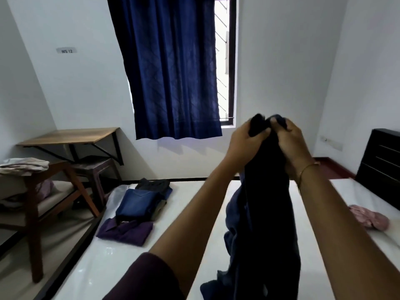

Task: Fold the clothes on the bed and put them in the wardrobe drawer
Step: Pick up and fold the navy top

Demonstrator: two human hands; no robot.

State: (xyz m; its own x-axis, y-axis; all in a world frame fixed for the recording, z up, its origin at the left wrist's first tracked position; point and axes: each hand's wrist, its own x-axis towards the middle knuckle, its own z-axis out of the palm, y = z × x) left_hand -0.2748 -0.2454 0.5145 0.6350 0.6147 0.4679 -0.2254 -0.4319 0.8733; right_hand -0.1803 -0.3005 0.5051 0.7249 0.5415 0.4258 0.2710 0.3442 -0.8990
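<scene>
A dark navy garment [266,213] hangs in the air over the white bed [121,263], bunched and trailing down to the bottom of the view. My left hand [244,141] and my right hand [292,144] both grip its top edge, close together, raised at arm's length. On the bed's left side lie folded clothes: a purple shirt [125,231] nearest, blue jeans [138,202] behind it and a dark piece [154,184] farthest. A crumpled pink garment [370,217] lies on the bed's right side.
A wooden chair [43,187] with pale cloth on it stands left of the bed, with a wall-mounted wooden table [69,136] and a dark stool [95,167] behind. A blue curtain [173,68] covers the window. The black headboard [381,167] is at the right.
</scene>
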